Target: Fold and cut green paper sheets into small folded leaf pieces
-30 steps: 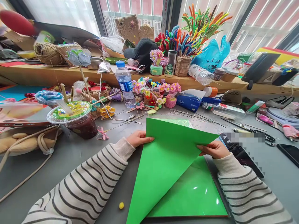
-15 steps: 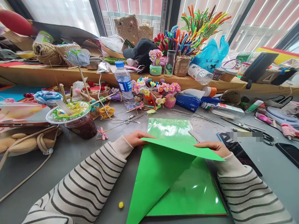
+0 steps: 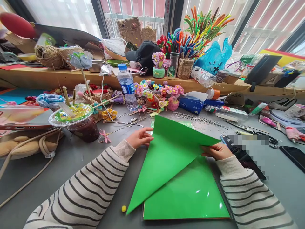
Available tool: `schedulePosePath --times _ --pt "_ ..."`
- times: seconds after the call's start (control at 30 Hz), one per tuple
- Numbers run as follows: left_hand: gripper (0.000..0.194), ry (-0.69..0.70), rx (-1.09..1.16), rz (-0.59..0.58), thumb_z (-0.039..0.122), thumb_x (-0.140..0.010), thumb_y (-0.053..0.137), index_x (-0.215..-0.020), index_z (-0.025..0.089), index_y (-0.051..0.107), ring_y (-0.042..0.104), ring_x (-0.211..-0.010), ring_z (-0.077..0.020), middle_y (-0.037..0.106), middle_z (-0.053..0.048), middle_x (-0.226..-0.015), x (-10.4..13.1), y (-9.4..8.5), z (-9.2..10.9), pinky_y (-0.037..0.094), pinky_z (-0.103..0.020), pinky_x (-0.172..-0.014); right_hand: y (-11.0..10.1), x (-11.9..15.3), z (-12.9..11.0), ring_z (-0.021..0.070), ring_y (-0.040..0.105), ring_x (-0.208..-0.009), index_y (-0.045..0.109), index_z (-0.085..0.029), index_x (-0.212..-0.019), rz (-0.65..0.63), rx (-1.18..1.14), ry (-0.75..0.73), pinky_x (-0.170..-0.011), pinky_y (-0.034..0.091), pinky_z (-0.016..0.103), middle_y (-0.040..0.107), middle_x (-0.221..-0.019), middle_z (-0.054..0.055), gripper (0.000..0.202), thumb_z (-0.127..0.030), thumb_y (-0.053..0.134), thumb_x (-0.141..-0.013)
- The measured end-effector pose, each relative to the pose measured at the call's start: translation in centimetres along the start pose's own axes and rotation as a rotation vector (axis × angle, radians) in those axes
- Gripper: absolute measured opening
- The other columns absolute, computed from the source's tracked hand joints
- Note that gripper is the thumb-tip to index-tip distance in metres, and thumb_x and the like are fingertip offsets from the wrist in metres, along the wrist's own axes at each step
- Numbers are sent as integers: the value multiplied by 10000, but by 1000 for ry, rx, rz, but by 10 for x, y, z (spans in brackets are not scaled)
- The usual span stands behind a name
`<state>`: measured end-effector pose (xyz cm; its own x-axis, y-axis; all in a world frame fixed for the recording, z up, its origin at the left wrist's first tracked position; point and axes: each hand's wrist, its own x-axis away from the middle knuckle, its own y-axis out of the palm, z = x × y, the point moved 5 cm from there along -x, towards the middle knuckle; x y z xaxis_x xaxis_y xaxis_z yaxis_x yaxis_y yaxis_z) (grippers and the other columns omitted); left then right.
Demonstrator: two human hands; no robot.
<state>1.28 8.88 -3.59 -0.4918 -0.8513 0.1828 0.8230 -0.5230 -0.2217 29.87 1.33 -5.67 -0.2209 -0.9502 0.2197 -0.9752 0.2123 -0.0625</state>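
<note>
A green sheet of paper (image 3: 164, 156), folded on the slant, is raised in front of me. My right hand (image 3: 218, 151) pinches it near its right corner, with some fingertips hidden behind the paper. Beside the upper left edge is my left hand (image 3: 139, 138), its fingers loosely bent and spread, with no paper gripped between them; whether a fingertip touches the edge I cannot tell. Below the folded sheet lies a glossy clear sleeve of green paper (image 3: 190, 197), flat on the grey table.
A cup of dark drink (image 3: 82, 127) and a water bottle (image 3: 126, 87) stand beyond my left hand. Right of the paper lie a phone (image 3: 245, 159), scissors (image 3: 269, 138) and a pink glue gun (image 3: 292, 133). A yellow pompom (image 3: 124, 208) sits at the near left.
The sheet's upper edge has tipped up and its front now faces me. My left hand has let go of the edge, while the right keeps its pinch.
</note>
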Motion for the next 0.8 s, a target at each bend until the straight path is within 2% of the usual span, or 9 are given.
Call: schedulePosePath --times 0.07,0.13,0.23,0.3,0.43,0.53,0.6,0.7,0.8 --pt "529 109 -208 124 365 -627 544 -1072 114 406 540 -813 -181 549 -107 -940 8 -4 13 437 -325 -705 -3 -1 6 121 590 -507 652 -184 -661 64 -42 25 -542 540 231 646 -634 -11 248 -289 698 -441" --pt "512 225 -522 152 385 -664 498 -1080 102 406 494 -920 -215 486 -154 -1063 20 5 26 388 -372 -791 -2 1 9 122 588 -529 637 -157 -677 82 -67 28 -550 542 229 641 -636 -3 256 -274 695 -457" --pt "595 363 -891 38 457 -692 443 -1138 69 372 386 -1052 -262 409 -195 -1153 40 41 35 306 -406 -875 4 12 12 135 593 -577 610 -143 -716 48 -74 30 -563 544 234 638 -656 9 278 -278 686 -486" --pt "709 419 -1042 -18 578 -640 411 -1168 108 355 290 -1113 -313 324 -191 -1222 49 66 33 256 -468 -885 10 24 12 160 599 -632 596 -152 -769 3 -48 25 -576 546 256 638 -702 22 322 -311 676 -500" --pt "631 378 -1165 -57 596 -704 227 -1210 224 288 185 -1156 -327 214 -158 -1281 53 92 18 161 -568 -859 11 49 10 199 605 -617 601 -144 -750 -99 40 56 -571 546 295 604 -586 24 337 -395 639 -529" --pt "601 394 -1187 -111 581 -720 210 -1217 248 263 155 -1170 -308 195 -132 -1292 56 91 10 106 -561 -877 -6 58 4 201 600 -587 611 -129 -735 -19 59 94 -565 542 302 597 -550 33 377 -443 619 -527" --pt "575 435 -1178 -156 566 -727 230 -1218 267 253 145 -1177 -291 184 -102 -1301 59 85 10 77 -541 -896 -16 59 -3 214 598 -655 605 -129 -806 17 68 103 -587 530 305 631 -657 62 432 -451 620 -517" --pt "539 490 -1132 -292 555 -725 269 -1197 296 286 163 -1175 -280 201 -68 -1302 66 77 14 94 -521 -906 -22 57 -9 193 590 -673 572 -148 -891 -6 153 108 -577 512 276 639 -719 74 465 -436 615 -528" --pt "542 497 -1090 -368 545 -712 324 -1188 286 307 202 -1167 -267 258 -56 -1284 68 76 17 158 -490 -910 -15 54 -6 149 563 -548 560 -149 -885 -94 263 119 -483 488 241 606 -592 35 468 -436 612 -519"
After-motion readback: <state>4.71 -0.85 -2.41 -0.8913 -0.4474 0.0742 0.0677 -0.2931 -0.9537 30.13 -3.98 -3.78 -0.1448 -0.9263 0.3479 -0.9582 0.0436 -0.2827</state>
